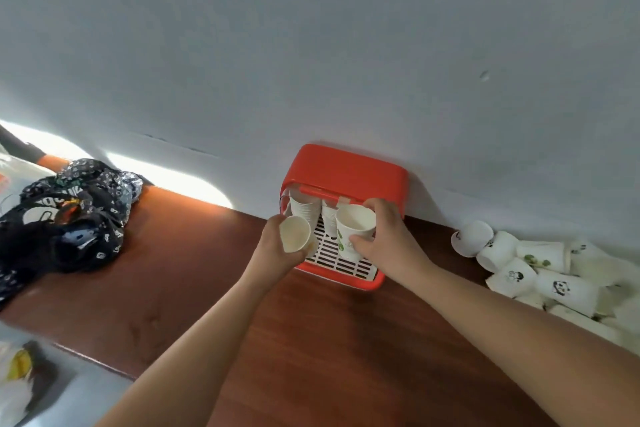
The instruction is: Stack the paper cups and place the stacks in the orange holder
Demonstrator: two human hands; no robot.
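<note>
Left hand (275, 248): gripping plain cup (294, 234) before orange holder (343, 170).
Right hand (391, 239): grasping printed cup (353, 232).
Nesting: probably needing axes aligning first.

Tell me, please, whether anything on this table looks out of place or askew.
The loose paper cups lie tumbled on their sides in a heap at the right end of the table, by the wall. A dark patterned cloth is bunched at the left end. The orange holder stands upright against the wall.
</note>
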